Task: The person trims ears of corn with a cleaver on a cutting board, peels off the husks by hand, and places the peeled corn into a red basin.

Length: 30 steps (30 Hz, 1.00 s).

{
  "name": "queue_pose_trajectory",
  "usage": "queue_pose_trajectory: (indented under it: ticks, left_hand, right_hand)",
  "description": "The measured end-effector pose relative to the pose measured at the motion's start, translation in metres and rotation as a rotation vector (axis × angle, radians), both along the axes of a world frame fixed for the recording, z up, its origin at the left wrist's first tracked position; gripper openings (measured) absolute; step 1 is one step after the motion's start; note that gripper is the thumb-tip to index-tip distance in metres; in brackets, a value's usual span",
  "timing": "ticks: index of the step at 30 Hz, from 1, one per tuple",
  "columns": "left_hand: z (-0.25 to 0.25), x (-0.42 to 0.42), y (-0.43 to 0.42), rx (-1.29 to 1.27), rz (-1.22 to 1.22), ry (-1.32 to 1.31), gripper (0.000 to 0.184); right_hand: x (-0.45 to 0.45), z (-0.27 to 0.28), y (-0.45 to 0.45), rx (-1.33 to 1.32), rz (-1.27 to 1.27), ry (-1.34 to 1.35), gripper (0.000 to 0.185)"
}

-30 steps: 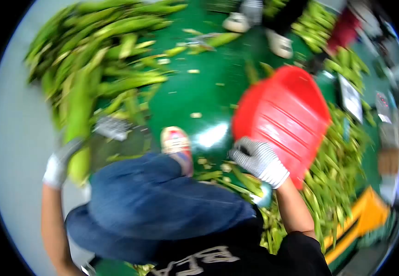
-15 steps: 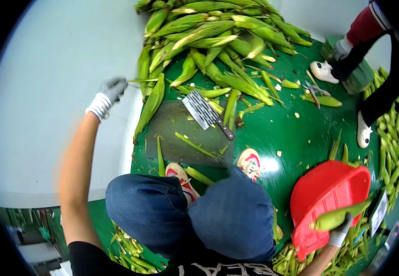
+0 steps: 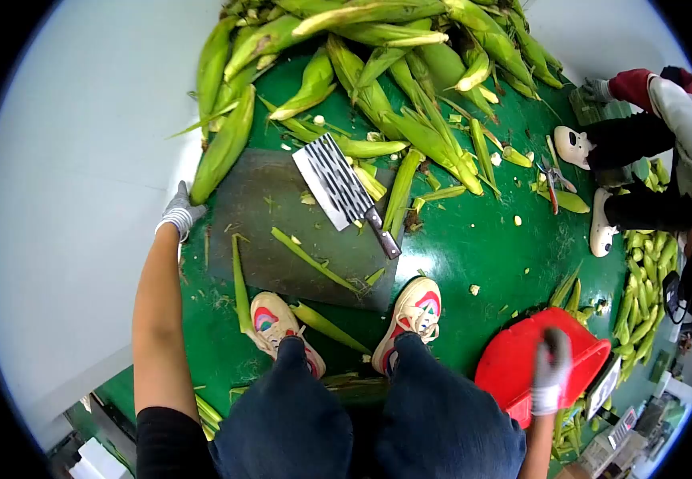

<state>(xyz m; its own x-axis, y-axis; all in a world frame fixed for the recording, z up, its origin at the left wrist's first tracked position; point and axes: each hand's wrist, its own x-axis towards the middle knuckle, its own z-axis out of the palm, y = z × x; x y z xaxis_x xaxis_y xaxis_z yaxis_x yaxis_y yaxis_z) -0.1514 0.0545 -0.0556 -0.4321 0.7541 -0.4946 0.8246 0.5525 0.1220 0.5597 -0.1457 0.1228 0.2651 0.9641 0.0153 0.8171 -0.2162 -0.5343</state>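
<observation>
My left hand [image 3: 180, 212], in a grey glove with a striped cuff, is closed at the lower end of an unhusked ear of corn [image 3: 226, 146] by the white wall. My right hand [image 3: 552, 363], gloved and blurred by motion, is over a red plastic basin [image 3: 505, 359]. Nothing shows in it, and its fingers look stretched out. A cleaver [image 3: 334, 182] with a slotted pattern and dark handle lies across the upper right of a dark mat [image 3: 242, 215]. A cut green husk strip [image 3: 314, 261] rests on the mat.
A large heap of unhusked corn [image 3: 370, 88] lies ahead. Pruning shears [image 3: 555, 188] and scraps are on the green floor [image 3: 458, 247]. Another person [image 3: 641, 144] stands at right beside a pile of corn ears [image 3: 641, 295]. My shoes [image 3: 415, 315] stand below the mat.
My left hand has come down from beside the heap to the corn's lower end; the strip it held is gone from it. My right hand no longer holds its ear of corn. The view has shifted.
</observation>
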Motion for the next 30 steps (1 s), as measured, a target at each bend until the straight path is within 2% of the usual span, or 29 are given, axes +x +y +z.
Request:
queue_pose_trajectory:
  ticks: [1,3,4,5,7,9,11,13,14,15,16,18,19,21,22,25,27,30]
  left_hand:
    - [-0.028,-0.006,0.005,0.045,0.0,0.029,0.088]
    - [-0.005,0.017,0.014,-0.031,0.09,-0.233,0.072]
    - [-0.02,0.011,0.008,0.072,0.032,-0.282,0.057]
    - [-0.019,0.019,0.001,0.183,0.044,-0.307,0.053]
    - [0.042,0.067,-0.004,0.115,-0.02,-0.034,0.045]
    - [0.049,0.081,-0.032,-0.051,-0.12,0.212,0.049]
    - [0.05,0.083,-0.077,-0.097,-0.245,0.221,0.055]
    - [0.055,0.09,-0.118,-0.063,-0.257,0.145,0.07]
    - [0.056,0.093,-0.136,-0.019,-0.23,0.089,0.074]
    - [0.058,0.095,-0.15,0.024,-0.203,0.034,0.077]
    - [0.054,0.093,-0.159,0.011,-0.073,-0.117,0.078]
    - [0.051,0.093,-0.172,-0.012,-0.094,-0.107,0.076]
    - [0.053,0.094,-0.176,-0.024,-0.113,-0.101,0.075]
    - [0.069,0.106,-0.175,-0.044,-0.153,-0.007,0.07]
    - [0.074,0.111,-0.174,-0.057,-0.158,0.031,0.07]
    - [0.093,0.124,-0.164,-0.118,-0.185,0.077,0.067]
    - [0.097,0.132,-0.169,-0.106,-0.222,0.101,0.065]
    - [0.097,0.134,-0.163,-0.103,-0.209,0.116,0.071]
  right_hand:
    - [-0.053,-0.005,0.038,-0.077,0.161,-0.011,0.031]
    - [-0.143,-0.033,0.104,-0.12,0.524,-0.008,0.027]
    - [-0.175,-0.065,0.128,-0.113,0.62,-0.055,0.029]
    - [-0.203,-0.102,0.149,-0.103,0.676,-0.133,0.037]
    - [-0.241,-0.165,0.178,-0.281,0.557,-0.267,0.051]
    - [-0.248,-0.192,0.206,-0.464,0.496,-0.22,0.057]
    - [-0.241,-0.179,0.22,-0.639,0.534,-0.025,0.047]
    - [-0.225,-0.187,0.21,-0.871,0.45,0.503,0.037]
    - [-0.222,-0.182,0.2,-0.845,0.4,0.632,0.028]
    - [-0.217,-0.174,0.19,-0.903,0.372,0.773,0.028]
    - [-0.218,-0.161,0.176,-0.804,0.398,0.672,0.031]
    - [-0.232,-0.122,0.148,-0.68,0.417,0.431,0.041]
    - [-0.222,-0.141,0.129,-0.526,0.494,0.407,0.039]
    - [-0.247,-0.105,0.124,-0.295,0.624,0.237,0.037]
    - [-0.257,-0.104,0.124,-0.286,0.619,0.311,0.035]
    - [-0.288,-0.105,0.136,-0.406,0.572,0.13,0.036]
    - [-0.283,-0.152,0.134,-0.408,0.551,0.174,0.036]
    - [-0.286,-0.163,0.148,-0.428,0.531,0.232,0.036]
